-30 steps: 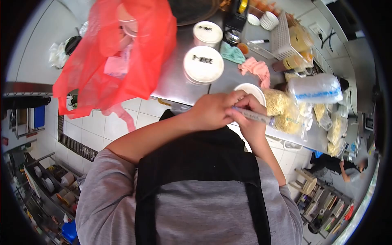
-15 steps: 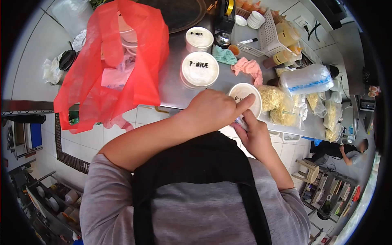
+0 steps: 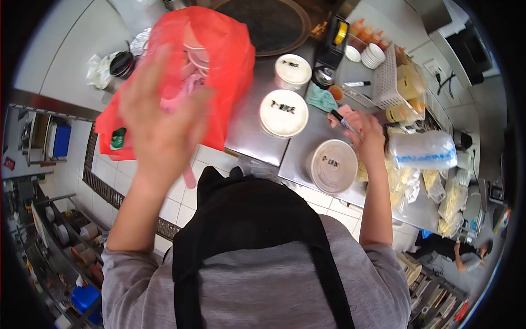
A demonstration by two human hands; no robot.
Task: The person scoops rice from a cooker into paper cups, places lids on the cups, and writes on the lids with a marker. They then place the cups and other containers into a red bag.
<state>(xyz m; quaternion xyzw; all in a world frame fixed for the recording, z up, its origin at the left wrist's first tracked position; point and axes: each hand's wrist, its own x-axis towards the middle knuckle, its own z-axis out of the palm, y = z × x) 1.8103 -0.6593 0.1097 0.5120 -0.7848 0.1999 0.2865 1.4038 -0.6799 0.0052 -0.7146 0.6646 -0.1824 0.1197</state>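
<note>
My left hand, blurred by motion, is raised in front of a red plastic bag with its fingers spread and nothing in it. Inside the bag's opening sit several round tubs. My right hand grips a dark marker beside a pink cloth. Just left of that hand, near the counter's front edge, stands a lidded tub with black writing on its lid. Two more white-lidded tubs, a nearer one and a farther one, bear handwritten labels.
A green cloth lies by a black tape dispenser. Behind it, a white basket adjoins sauce bottles. Bagged noodles and a plastic-wrapped pack lie right. A round dark tray is at the back.
My left hand has left the nearest tub's lid and swung left to the red bag, opening. My right hand has moved up and right with the marker. The camera view has shifted.
</note>
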